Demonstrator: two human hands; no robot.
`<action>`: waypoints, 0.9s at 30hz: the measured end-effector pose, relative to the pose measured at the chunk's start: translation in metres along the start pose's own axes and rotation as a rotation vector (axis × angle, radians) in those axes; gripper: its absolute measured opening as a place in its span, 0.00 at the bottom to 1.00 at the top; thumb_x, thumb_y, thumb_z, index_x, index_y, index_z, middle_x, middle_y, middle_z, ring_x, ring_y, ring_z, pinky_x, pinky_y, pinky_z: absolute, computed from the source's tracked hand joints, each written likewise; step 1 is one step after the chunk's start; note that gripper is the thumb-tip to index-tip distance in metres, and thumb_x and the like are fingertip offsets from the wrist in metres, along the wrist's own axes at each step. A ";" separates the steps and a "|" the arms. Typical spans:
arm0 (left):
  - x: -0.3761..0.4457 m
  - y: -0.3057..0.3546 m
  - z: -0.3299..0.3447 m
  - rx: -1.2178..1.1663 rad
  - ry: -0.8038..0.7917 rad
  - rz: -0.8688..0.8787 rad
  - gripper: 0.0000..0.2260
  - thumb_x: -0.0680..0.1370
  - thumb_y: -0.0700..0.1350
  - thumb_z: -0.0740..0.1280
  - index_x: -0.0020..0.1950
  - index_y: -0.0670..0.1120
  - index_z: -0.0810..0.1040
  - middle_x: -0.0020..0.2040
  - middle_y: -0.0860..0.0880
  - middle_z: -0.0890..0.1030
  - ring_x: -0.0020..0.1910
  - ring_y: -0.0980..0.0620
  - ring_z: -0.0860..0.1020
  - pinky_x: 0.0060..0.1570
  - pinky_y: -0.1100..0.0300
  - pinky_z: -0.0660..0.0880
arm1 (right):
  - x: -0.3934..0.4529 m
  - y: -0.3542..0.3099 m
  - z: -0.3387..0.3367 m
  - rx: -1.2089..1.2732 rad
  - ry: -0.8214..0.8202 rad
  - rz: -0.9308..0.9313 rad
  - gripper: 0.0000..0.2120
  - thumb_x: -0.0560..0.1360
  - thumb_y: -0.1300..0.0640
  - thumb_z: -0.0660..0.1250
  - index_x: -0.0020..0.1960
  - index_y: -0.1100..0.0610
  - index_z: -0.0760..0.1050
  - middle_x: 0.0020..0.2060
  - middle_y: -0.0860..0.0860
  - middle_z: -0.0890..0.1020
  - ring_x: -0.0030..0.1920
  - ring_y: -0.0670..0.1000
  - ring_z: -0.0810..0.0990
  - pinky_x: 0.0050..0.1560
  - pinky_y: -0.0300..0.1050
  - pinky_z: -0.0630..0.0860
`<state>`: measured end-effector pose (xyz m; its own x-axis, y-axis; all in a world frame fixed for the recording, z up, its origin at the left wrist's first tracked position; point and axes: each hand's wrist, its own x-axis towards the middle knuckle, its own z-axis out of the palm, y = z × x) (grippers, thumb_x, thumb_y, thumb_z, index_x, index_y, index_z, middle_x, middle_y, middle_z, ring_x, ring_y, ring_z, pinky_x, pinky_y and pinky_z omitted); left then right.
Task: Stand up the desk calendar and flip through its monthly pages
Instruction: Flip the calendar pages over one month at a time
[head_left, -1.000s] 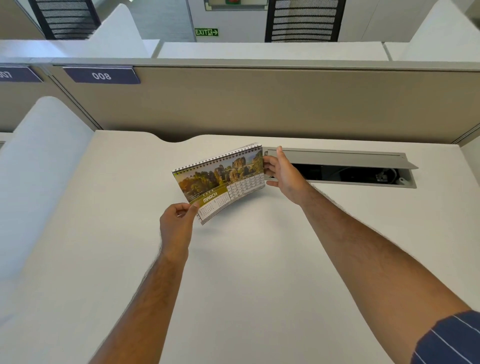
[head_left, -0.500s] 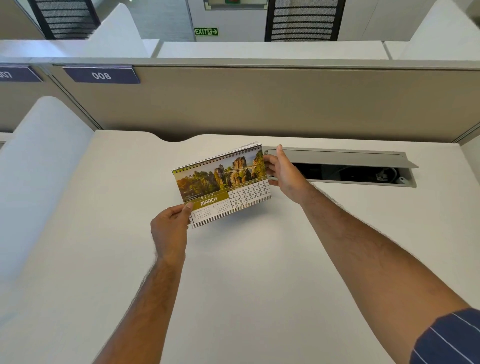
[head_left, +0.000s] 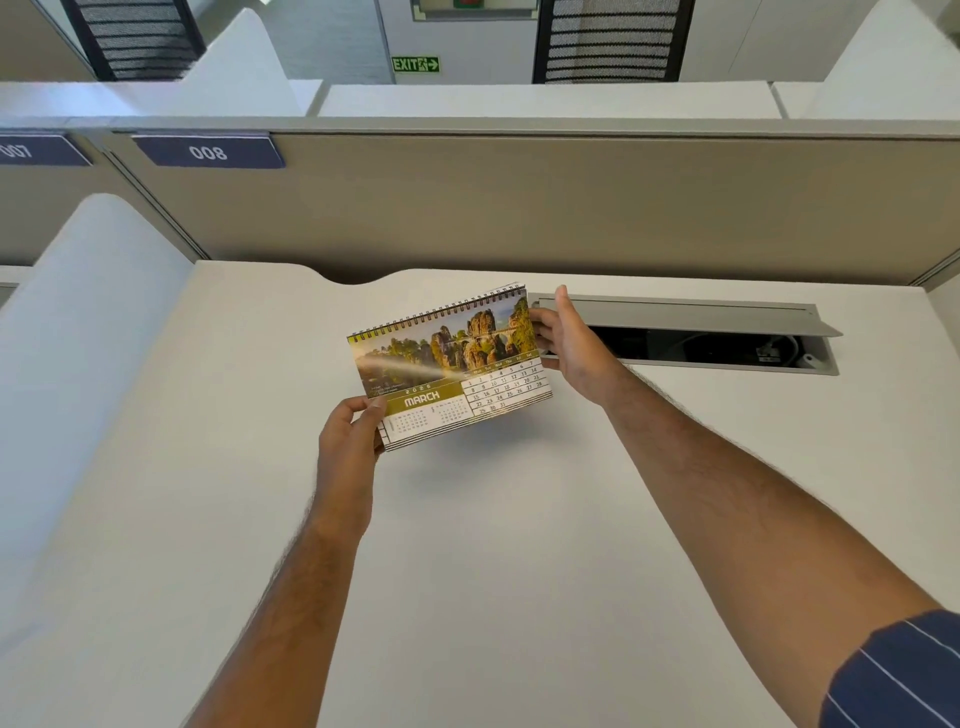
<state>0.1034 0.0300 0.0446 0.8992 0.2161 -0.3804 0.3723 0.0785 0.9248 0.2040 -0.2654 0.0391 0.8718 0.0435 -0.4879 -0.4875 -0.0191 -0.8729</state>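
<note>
Surface: white desk (head_left: 467, 571).
Calendar (head_left: 449, 366): between my hands, March page showing.
Left hand (head_left: 349, 441): pinching its lower corner.
Right hand (head_left: 569, 343): gripping its right edge.

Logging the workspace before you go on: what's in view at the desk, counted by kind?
Desk calendar: 1, on March
Hands holding it: 2, left hand and right hand
Open cable hatch in the desk: 1
Blue number plates: 2, 008 and 007
Total: 6
</note>
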 end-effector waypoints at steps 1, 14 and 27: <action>0.000 0.002 0.000 -0.049 -0.041 0.003 0.10 0.87 0.49 0.66 0.63 0.46 0.80 0.57 0.45 0.90 0.59 0.44 0.88 0.59 0.51 0.83 | 0.000 -0.001 0.000 0.003 0.001 -0.002 0.37 0.84 0.28 0.38 0.70 0.46 0.78 0.67 0.50 0.84 0.71 0.52 0.79 0.80 0.65 0.65; 0.005 0.061 0.009 -0.476 -0.232 0.048 0.19 0.88 0.58 0.59 0.62 0.48 0.86 0.64 0.37 0.87 0.59 0.41 0.88 0.48 0.55 0.85 | 0.000 0.001 -0.004 0.035 -0.003 0.028 0.39 0.85 0.30 0.39 0.80 0.50 0.73 0.75 0.52 0.79 0.78 0.55 0.73 0.82 0.66 0.61; 0.035 0.083 0.017 -0.448 -0.250 0.090 0.31 0.86 0.68 0.52 0.70 0.43 0.73 0.72 0.39 0.83 0.68 0.31 0.83 0.63 0.42 0.83 | 0.004 0.004 -0.006 -0.036 -0.043 0.009 0.43 0.83 0.28 0.36 0.80 0.51 0.72 0.76 0.51 0.78 0.77 0.55 0.73 0.81 0.66 0.62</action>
<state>0.1695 0.0274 0.1075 0.9710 0.0061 -0.2392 0.2054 0.4913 0.8464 0.2056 -0.2709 0.0342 0.8642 0.0859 -0.4957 -0.4926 -0.0554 -0.8685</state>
